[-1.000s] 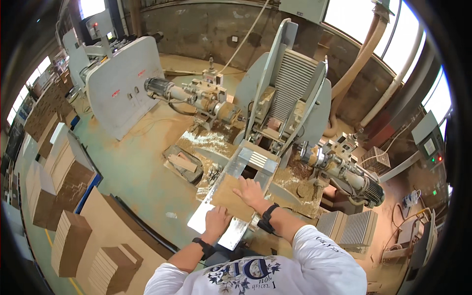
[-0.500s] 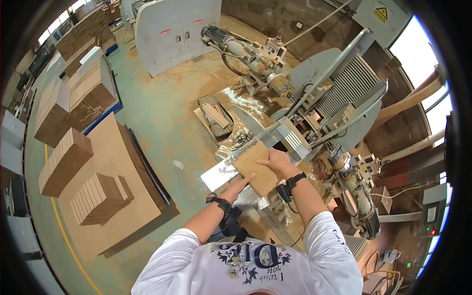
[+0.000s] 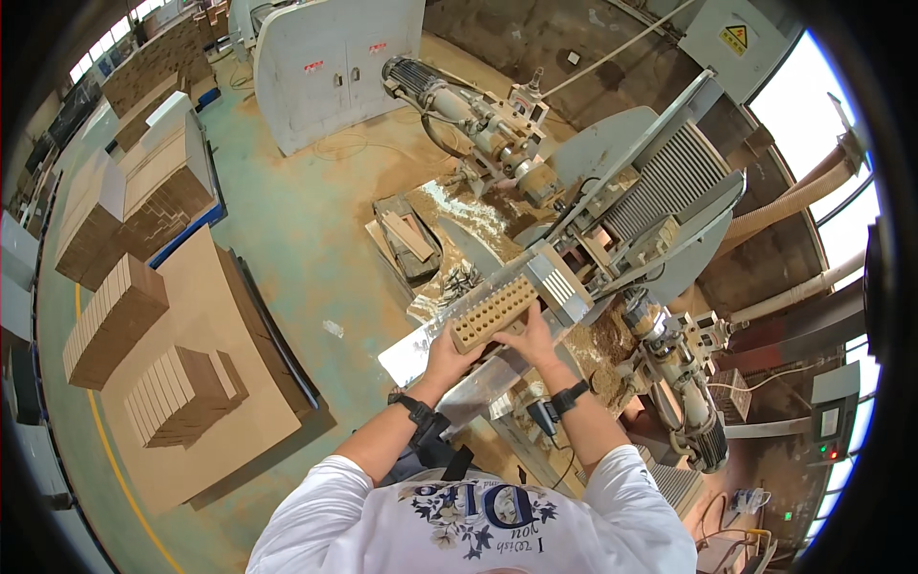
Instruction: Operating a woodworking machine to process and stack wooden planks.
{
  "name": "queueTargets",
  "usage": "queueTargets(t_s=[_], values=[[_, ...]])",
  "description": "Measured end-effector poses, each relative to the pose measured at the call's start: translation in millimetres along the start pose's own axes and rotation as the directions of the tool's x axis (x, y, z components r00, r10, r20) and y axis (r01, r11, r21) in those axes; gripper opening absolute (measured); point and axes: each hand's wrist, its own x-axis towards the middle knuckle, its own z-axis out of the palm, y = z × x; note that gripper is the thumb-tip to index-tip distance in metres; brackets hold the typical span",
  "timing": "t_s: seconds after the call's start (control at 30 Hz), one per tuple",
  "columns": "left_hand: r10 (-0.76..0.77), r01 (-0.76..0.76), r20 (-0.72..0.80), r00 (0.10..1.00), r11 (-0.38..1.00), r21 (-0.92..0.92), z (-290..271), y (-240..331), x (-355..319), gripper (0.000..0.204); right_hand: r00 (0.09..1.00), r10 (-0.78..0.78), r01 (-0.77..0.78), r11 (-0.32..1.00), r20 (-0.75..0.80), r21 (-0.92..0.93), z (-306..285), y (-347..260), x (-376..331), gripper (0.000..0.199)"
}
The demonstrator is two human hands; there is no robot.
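A tan wooden block, its upper side dotted with rows of round holes, lies across the metal worktable of the machine. My left hand grips its left end, fingers partly hidden behind the block. With the thumb along the near side, my right hand holds the block toward its right end. Beneath it runs a shiny metal plate, which juts out to the left. A ridged metal piece of the machine sits just right of the block.
Motor spindles stand beyond the table, and another motor is at the right. Two rows of boards rest on a large brown sheet at the left. A tray with wood offcuts lies beyond the plate.
The piece in my hands showed a plain flat face before; now its side with holes faces up. My hands have shifted from its face to its ends.
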Motion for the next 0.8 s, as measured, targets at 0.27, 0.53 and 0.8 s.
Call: queueTargets(t_s=[0.27,0.53,0.8], values=[[0.058,-0.059,0.011,0.998,0.996,0.063,-2,-7,-5,0.05,0.991,-0.113,0.128,0.959,-0.07,0.253,16,8,-7,0.082],[-0.049,0.049,0.006,0.999,0.984,-0.174,9,-19,-10,0.048,0.998,0.005,-0.019,0.965,0.056,0.26,5,2,-9,0.084],[-0.472,0.613,0.603,0.644,-0.155,-0.775,46,76,-28,0.048,0.904,0.017,0.298,0.692,0.428,-0.658,-96,-101,17,0.07]])
